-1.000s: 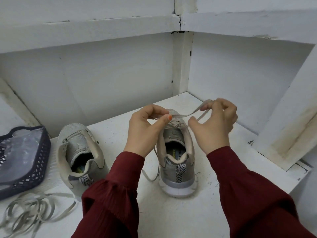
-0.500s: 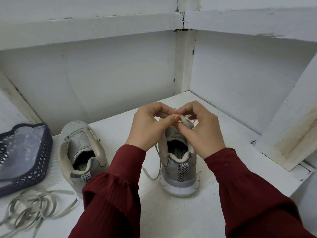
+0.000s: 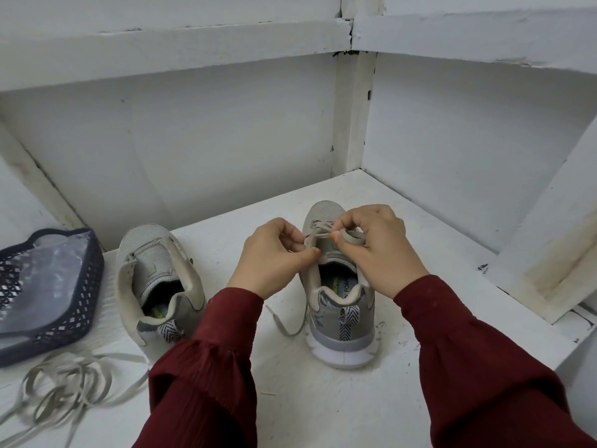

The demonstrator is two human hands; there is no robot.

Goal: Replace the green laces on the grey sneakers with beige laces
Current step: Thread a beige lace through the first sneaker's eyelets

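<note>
In the head view, a grey sneaker (image 3: 339,337) is seen standing upright on a white shelf (image 3: 290,412), its heel turned toward the camera and its toe toward the back corner. A beige lace (image 3: 353,238) is threaded across the top of this sneaker, and both hands are held close together above the tongue. The lace is pinched by the left hand (image 3: 269,258) between the thumb and the curled fingers, just beside the sneaker's upper eyelets. A small loop of the same lace is pinched by the right hand (image 3: 379,250) between thumb and forefinger, the remaining fingers being curled over it. One free end of the lace is seen hanging down the side of the sneaker nearer the left hand and lying on the shelf. A herringbone pull tab is visible at the heel.

A second grey sneaker (image 3: 151,279) is placed well to the left, also heel-first, tilted slightly with its opening gaping wide. Just beside it, at the left edge, a dark mesh basket (image 3: 69,315) is found, with a clear plastic bag (image 3: 42,263) lying inside. In front of the basket, a tangle of loose laces (image 3: 64,379) in a pale grey-beige is spread on the shelf. Both forearms are covered by dark red sleeves (image 3: 206,376). White painted walls are joined at a corner post (image 3: 353,118) behind the shelf.
</note>
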